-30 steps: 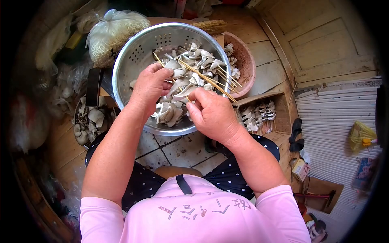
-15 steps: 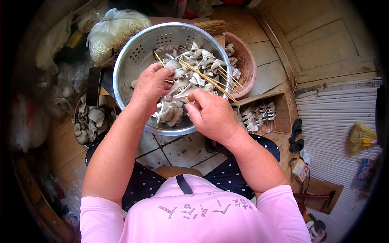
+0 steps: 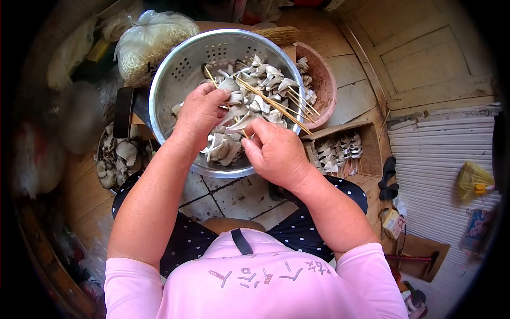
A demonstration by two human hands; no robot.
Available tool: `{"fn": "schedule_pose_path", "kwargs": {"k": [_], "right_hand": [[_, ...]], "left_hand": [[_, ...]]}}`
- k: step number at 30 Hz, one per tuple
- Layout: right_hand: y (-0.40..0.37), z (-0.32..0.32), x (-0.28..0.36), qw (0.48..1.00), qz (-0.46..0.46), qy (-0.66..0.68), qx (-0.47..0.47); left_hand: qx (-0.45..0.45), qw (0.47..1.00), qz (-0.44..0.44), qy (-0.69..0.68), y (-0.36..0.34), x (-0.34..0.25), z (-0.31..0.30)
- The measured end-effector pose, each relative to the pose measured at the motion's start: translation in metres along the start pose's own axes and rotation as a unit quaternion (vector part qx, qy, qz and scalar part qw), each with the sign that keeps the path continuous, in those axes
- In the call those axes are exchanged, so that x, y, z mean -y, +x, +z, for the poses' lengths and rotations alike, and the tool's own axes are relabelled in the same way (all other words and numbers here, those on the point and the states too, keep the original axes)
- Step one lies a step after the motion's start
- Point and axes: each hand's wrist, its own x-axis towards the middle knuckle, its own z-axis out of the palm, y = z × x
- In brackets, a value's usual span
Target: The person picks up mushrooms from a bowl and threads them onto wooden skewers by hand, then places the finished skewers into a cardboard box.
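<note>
A large metal colander [image 3: 175, 69] holds a heap of grey-white oyster mushroom pieces [image 3: 257, 72]. My left hand [image 3: 202, 109] is closed over its left side, fingers curled around mushroom pieces [image 3: 229, 85], with a thin bamboo skewer [image 3: 211, 76] sticking up beyond the fingertips. At the lower right of the heap, my right hand [image 3: 279, 151] pinches a short visible length of skewer [image 3: 244, 134] between thumb and forefinger. Several loose skewers [image 3: 276, 105] lie across the mushrooms, reaching toward the colander's right rim.
Skewered mushrooms [image 3: 340, 151] lie in a cardboard box [image 3: 372, 143] at the right. A pink basin [image 3: 326, 90] with mushroom bits stands behind the colander. To the left are a pot of whole mushrooms [image 3: 114, 165], a dark phone-like slab [image 3: 124, 112] and a filled plastic bag [image 3: 154, 45].
Both hands stay almost in place; the right hand shifts very slightly. A blurred pale shape now shows at the far left.
</note>
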Motion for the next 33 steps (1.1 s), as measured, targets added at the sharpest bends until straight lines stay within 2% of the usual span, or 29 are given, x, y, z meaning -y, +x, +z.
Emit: {"fn": "schedule_pose_path", "kwargs": {"k": [7,22,33], "right_hand": [[-0.0020,0.0025,0.0035,0.999,0.028,0.017,0.019],[-0.0016,0.0070,0.0038,0.999,0.029,0.022,0.027],[-0.0014,0.0061,0.0055,0.999,0.031,0.027,0.028]], "left_hand": [[0.001,1.000,0.001,0.006,-0.0021,-0.0014,0.0016],[-0.020,0.999,0.032,0.033,-0.0013,0.0017,0.0016],[-0.011,0.999,0.034,-0.008,-0.0004,0.0015,0.0019]]}}
